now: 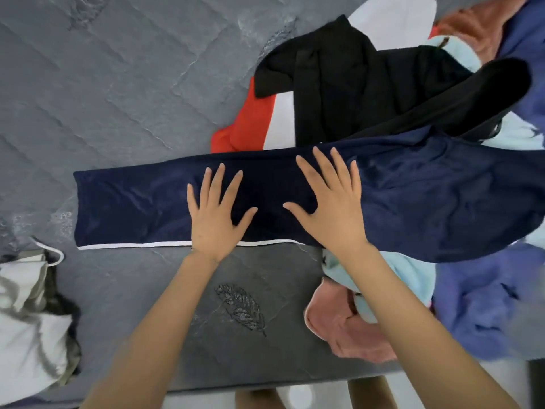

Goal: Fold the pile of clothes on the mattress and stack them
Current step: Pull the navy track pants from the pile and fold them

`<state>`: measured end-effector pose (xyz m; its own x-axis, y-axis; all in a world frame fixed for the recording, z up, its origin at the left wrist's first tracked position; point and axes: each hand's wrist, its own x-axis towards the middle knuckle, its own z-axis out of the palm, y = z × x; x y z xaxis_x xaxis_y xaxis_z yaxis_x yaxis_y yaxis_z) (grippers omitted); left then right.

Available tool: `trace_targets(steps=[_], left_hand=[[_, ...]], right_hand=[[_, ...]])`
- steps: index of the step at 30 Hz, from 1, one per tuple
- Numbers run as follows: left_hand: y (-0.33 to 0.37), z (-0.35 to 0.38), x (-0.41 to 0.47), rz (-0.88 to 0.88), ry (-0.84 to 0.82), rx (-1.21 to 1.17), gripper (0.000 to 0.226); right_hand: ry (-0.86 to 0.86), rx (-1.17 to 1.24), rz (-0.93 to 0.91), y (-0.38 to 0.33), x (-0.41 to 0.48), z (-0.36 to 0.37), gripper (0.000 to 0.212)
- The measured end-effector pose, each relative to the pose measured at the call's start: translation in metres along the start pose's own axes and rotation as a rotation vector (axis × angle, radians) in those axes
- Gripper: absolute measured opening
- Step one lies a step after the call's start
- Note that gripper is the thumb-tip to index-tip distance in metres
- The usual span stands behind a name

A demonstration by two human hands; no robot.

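navy track pants (132,208) lie flat across the middle of the frame on the grey quilted mattress (118,84), with a thin white stripe along the lower edge. their right end runs onto the unfolded pile. at upper right a black garment (354,93) lies over a red-and-white piece (250,125). a light blue cloth (413,273), a pink garment (348,332) and a periwinkle garment (483,296) lie crumpled at lower right.
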<state>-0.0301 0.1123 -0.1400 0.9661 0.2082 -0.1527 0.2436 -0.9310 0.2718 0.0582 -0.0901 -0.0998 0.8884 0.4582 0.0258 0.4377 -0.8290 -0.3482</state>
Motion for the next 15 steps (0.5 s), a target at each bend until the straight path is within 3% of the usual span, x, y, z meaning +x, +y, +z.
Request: trace_targets(steps=[9, 15], left_hand=[[0.213, 0.019, 0.034, 0.081, 0.051, -0.146, 0.069], [0.304, 0.026, 0.033, 0.100, 0.103, -0.205, 0.069]], right_hand=[[0.079, -0.025, 0.084, 0.134, -0.028, -0.095, 0.073], [0.151, 0.016, 0.157, 0.206, -0.053, -0.131, 0.071]])
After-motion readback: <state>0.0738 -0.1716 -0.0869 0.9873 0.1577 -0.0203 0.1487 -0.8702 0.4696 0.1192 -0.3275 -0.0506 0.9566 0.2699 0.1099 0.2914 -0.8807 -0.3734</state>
